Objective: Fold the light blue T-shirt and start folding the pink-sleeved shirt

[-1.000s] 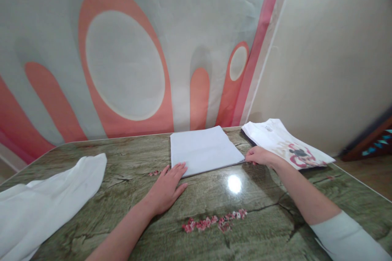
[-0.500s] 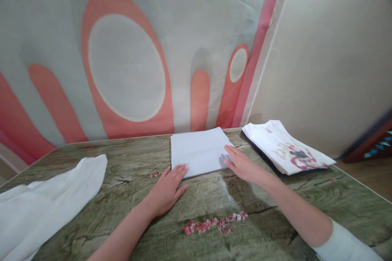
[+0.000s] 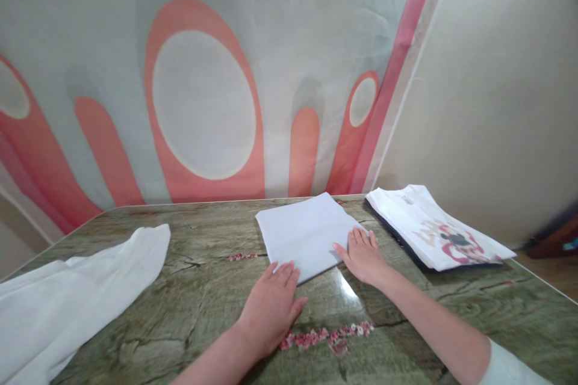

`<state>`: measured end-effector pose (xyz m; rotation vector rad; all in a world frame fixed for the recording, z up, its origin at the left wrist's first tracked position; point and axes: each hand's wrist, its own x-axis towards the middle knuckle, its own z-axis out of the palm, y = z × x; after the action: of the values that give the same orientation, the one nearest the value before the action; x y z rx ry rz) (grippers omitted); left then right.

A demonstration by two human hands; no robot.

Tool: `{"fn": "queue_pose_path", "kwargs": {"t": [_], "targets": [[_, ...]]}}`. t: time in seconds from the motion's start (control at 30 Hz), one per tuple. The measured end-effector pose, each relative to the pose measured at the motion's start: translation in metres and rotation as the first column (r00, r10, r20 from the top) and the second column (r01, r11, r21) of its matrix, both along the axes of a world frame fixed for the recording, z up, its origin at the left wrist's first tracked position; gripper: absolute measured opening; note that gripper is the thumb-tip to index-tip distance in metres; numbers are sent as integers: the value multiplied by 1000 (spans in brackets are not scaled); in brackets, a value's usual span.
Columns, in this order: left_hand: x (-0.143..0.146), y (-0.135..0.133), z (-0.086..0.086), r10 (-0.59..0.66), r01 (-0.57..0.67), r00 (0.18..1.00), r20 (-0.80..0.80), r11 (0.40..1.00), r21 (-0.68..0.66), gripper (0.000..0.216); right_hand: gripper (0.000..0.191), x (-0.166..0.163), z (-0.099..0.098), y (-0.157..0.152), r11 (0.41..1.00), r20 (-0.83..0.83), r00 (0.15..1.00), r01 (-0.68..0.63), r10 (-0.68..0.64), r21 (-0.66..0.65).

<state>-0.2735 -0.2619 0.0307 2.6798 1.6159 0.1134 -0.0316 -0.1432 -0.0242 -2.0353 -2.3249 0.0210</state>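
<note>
A folded white cloth [image 3: 304, 230] lies flat on the green marbled table [image 3: 198, 313], near the wall. My left hand [image 3: 272, 302] rests palm down on the table with its fingertips at the cloth's near left corner. At the near right corner, my right hand [image 3: 362, 254] lies flat, fingers spread, touching the cloth's edge. Neither hand grips anything.
A loose white garment [image 3: 67, 292] is spread at the table's left side. A stack of folded shirts [image 3: 436, 231], the top one printed in red and black, sits at the right. The pink and grey patterned wall [image 3: 203, 102] stands right behind the table.
My right hand came off the top of the cloth to its near right corner. My left hand slid right along the near edge. The cloth looks slightly turned and the view shifted left.
</note>
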Motion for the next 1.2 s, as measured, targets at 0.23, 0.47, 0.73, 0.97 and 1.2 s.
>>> {"fn": "queue_pose_path", "kwargs": {"t": [0.23, 0.47, 0.73, 0.97, 1.2], "targets": [[43, -40, -17, -340, 359, 924, 173, 929, -90, 51, 88, 5, -14, 15, 999, -65, 997, 30, -32, -25], [17, -24, 19, -366, 446, 852, 374, 882, -151, 47, 88, -13, -17, 32, 991, -111, 985, -130, 130, 12], [-34, 18, 15, -167, 185, 971, 172, 978, -94, 41, 67, -38, 18, 82, 672, -173, 666, -740, 726, -25], [-40, 23, -13, -90, 96, 993, 72, 992, -85, 57, 61, -77, 24, 77, 825, -103, 819, -561, 565, 64], [-24, 19, -28, 16, -18, 996, 87, 999, 32, 58, 59, -79, 13, -31, 899, -244, 873, -437, 423, -3]]}}
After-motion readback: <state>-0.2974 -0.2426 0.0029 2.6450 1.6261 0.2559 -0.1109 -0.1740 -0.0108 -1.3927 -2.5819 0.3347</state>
